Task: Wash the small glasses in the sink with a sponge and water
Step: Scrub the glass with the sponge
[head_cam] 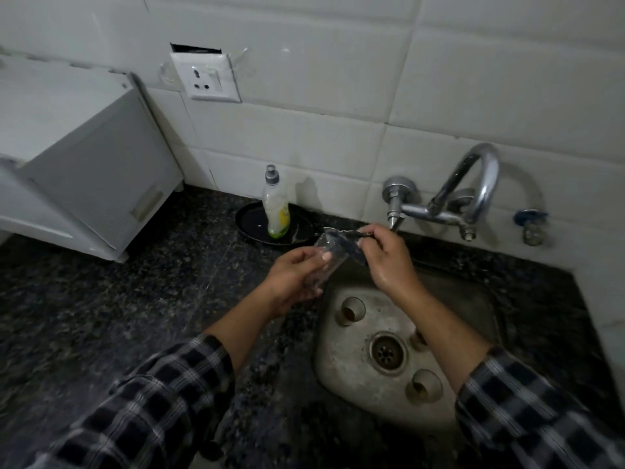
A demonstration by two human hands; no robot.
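Three glasses in sink

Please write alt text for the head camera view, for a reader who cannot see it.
Over a steel sink, the left hand holds a small clear glass while the right hand rubs a dark sponge at its mouth. Three more glasses lie in the sink; a soap bottle stands behind.

My sleeves are a dark-and-white check. Left of my left hand the counter is black speckled granite. Beyond it, a clear bottle with yellow-green liquid stands on a black plate. Above my right hand, a chrome tap and white tiles.
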